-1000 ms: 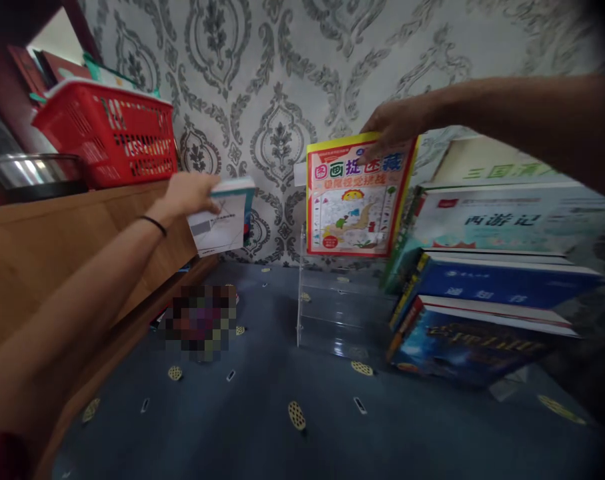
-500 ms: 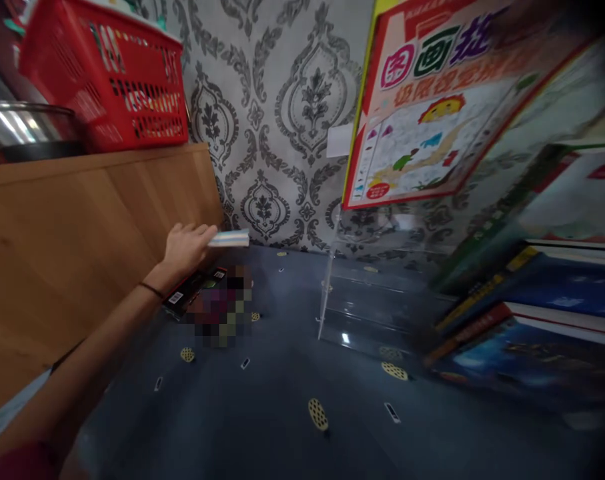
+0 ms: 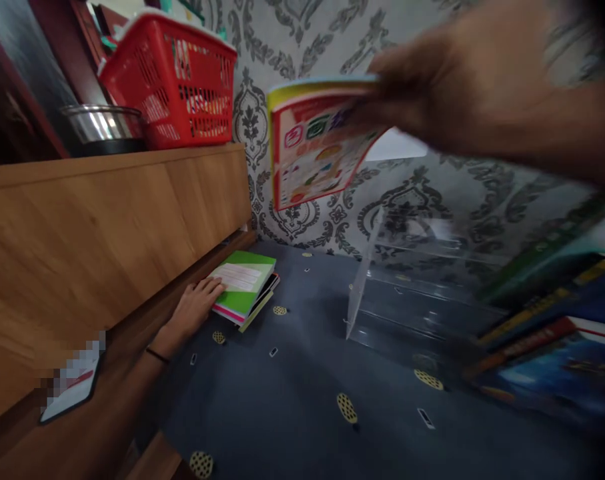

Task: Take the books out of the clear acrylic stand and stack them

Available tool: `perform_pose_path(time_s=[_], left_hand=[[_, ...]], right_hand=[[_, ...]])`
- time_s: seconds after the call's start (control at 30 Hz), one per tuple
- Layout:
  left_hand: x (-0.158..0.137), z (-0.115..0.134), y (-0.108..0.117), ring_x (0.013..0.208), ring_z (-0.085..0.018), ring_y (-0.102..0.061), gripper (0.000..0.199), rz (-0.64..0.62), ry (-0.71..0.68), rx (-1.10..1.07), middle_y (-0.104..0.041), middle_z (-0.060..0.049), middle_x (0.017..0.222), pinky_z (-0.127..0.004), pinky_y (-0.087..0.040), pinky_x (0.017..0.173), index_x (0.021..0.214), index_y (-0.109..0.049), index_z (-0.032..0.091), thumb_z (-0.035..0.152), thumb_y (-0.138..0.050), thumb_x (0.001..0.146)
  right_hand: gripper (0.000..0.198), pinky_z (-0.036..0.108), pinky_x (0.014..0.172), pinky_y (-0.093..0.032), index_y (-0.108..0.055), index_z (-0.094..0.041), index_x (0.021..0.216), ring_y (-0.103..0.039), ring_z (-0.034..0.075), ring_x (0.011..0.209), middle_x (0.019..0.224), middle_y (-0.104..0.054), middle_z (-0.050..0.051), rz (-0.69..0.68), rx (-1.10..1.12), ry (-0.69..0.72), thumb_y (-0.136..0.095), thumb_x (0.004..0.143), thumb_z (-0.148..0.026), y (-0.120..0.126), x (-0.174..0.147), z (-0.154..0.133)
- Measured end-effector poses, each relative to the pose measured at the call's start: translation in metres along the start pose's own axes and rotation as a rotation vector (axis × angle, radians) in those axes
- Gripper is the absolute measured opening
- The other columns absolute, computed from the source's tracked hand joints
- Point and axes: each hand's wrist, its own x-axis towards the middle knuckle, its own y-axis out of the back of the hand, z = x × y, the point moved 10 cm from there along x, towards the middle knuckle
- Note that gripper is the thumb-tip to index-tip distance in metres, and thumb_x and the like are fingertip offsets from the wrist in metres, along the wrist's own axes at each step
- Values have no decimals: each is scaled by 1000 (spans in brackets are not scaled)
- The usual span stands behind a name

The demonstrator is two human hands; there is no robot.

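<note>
A picture book [image 3: 315, 143] with a red and yellow cover is held up in the air by the right hand [image 3: 462, 87], above the far part of the blue patterned surface [image 3: 292, 400]. The fingers are closed on the book's upper right corner, and the book hangs tilted, cover facing the camera; hand and book are blurred. The left hand [image 3: 195, 308] is laid flat and open at the left edge of the surface, close beside the wooden panel [image 3: 107, 227]. Its fingertips [image 3: 217, 289] are touching the near left edge of a green book [image 3: 245, 283], which lies flat on top of a small stack near the far left corner; nothing is gripped by this hand. A black band [image 3: 157, 355] is worn on the left wrist. A clear plastic stand [image 3: 407, 293] is seen upright toward the far right, and just beside it, at the right edge, a stack of books [image 3: 547, 327] is lying tilted and blurred. On top of the wooden panel a red basket [image 3: 175, 83] and a metal bowl [image 3: 102, 123] are set side by side, against the patterned wall [image 3: 292, 33].
</note>
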Motion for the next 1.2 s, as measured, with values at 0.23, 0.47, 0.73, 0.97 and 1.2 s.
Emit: perform_pose_path(time_s=[0.23, 0.47, 0.73, 0.97, 1.2], left_hand=[[-17, -4, -11, 139, -28, -47, 61, -2, 22, 0, -53, -14, 148, -47, -47, 103, 141, -51, 22, 0, -42, 84], [-33, -7, -3, 135, -28, -53, 51, 37, 72, 19, -60, -12, 143, -46, -52, 100, 133, -62, 25, 8, -39, 90], [-22, 9, 20, 90, -37, -74, 50, 322, -30, -346, -79, -3, 99, -62, -55, 87, 126, -65, 37, 33, -49, 79], [61, 197, 135, 98, -29, -72, 31, 536, -407, -636, -75, -3, 110, -46, -59, 84, 119, -63, 34, 34, -42, 96], [98, 419, 210, 107, -26, -64, 18, 380, -794, -493, -69, -8, 111, -40, -54, 91, 111, -60, 20, 30, -52, 98]], right_hand=[[24, 44, 85, -52, -73, -17, 105, -68, 28, 95, 100, -75, 14, -102, 165, 263, -51, 97, -16, -209, -102, -103], [33, 47, 102, -50, -71, -15, 111, -64, 27, 120, 121, -72, 18, -325, 445, 343, -44, 94, -5, -328, -210, -99], [49, 42, 109, -44, -49, -11, 139, -51, 24, 135, 138, -61, 19, -533, 202, 389, -60, 91, -12, -271, -226, -106], [30, 34, 93, -52, -63, -19, 117, -64, 19, 107, 112, -73, 8, -218, 64, 259, -43, 95, -10, -29, -245, -27], [21, 32, 74, -47, -69, -17, 98, -64, 21, 80, 86, -71, 9, -94, -340, -133, -50, 91, -15, 135, -234, 115]])
